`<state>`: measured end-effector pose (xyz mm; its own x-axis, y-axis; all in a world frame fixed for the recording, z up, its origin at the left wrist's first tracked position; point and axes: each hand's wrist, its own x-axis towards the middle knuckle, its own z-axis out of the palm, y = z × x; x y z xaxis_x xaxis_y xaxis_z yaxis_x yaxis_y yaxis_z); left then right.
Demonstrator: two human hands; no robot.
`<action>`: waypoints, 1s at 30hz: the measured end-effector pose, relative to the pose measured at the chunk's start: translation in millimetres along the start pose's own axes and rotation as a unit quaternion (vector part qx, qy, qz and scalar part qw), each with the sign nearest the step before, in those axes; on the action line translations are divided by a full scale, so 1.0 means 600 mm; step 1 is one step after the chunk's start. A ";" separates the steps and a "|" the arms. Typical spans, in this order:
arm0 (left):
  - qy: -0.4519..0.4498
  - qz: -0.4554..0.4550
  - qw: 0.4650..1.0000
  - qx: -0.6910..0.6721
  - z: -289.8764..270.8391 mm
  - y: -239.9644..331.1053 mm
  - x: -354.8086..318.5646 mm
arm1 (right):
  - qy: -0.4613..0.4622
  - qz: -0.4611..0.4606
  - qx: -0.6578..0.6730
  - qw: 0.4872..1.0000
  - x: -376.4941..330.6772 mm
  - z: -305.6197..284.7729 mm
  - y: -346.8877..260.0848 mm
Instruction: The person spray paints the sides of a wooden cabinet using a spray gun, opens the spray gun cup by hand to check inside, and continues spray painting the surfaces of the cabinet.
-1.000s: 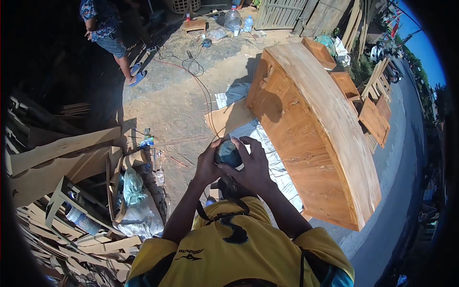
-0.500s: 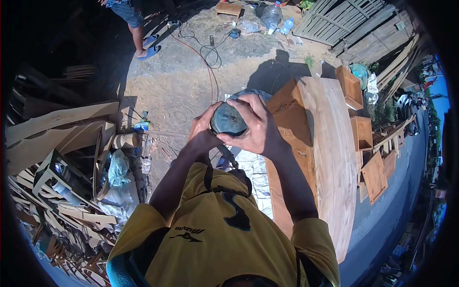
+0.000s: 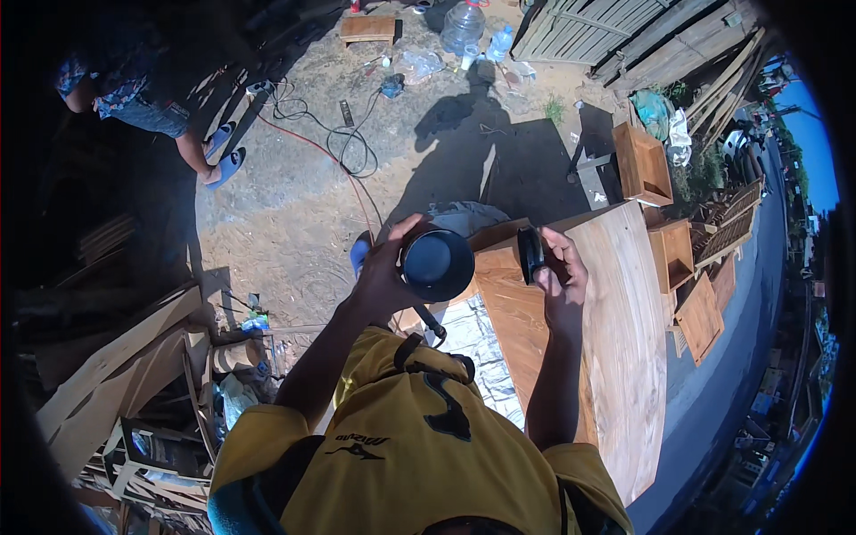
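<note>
My left hand (image 3: 383, 278) is wrapped round a dark cylindrical container (image 3: 437, 265), whose round open mouth faces up toward me. Its inside looks dark blue-grey; any contents are hard to make out. To the right, apart from the container, my right hand (image 3: 567, 278) grips a dark round lid (image 3: 530, 253) held on edge between thumb and fingers. Below that hand lies a large wooden furniture piece (image 3: 615, 339) with a pale grained face and a browner side.
Wooden drawers (image 3: 644, 167) stand beyond the furniture piece on the right. Scrap boards (image 3: 134, 357) are heaped at left. A cable (image 3: 343, 165) lies coiled on the ground ahead. Another person's sandalled feet (image 3: 225, 167) are at the upper left; a large water bottle (image 3: 463, 28) stands far off.
The lid has come off the container and moved right in my right hand. My left hand still holds the container, now open. My view has shifted, and the other person shows more.
</note>
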<state>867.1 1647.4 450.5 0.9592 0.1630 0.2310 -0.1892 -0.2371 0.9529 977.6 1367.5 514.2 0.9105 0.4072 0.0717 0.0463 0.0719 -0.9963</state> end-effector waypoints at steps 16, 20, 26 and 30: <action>-0.307 0.070 0.949 0.023 -0.068 -0.108 0.576 | -0.113 0.053 0.016 0.992 0.518 0.045 0.020; -0.325 -0.046 0.944 -0.027 -0.021 -0.138 0.683 | -0.110 0.108 0.065 0.986 0.603 -0.022 0.038; -0.298 0.032 0.954 -0.019 0.100 -0.228 0.877 | 0.015 -0.154 -0.303 0.940 0.717 -0.112 0.009; -0.362 0.004 0.932 -0.002 0.146 -0.293 0.994 | 0.054 -0.201 -0.421 0.883 0.756 -0.187 0.002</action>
<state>1490.6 1702.6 403.4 0.8482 -0.5277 0.0465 -0.1965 -0.2319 0.9527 1436.7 1450.3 540.1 0.7827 0.4101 0.4682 0.6223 -0.5304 -0.5757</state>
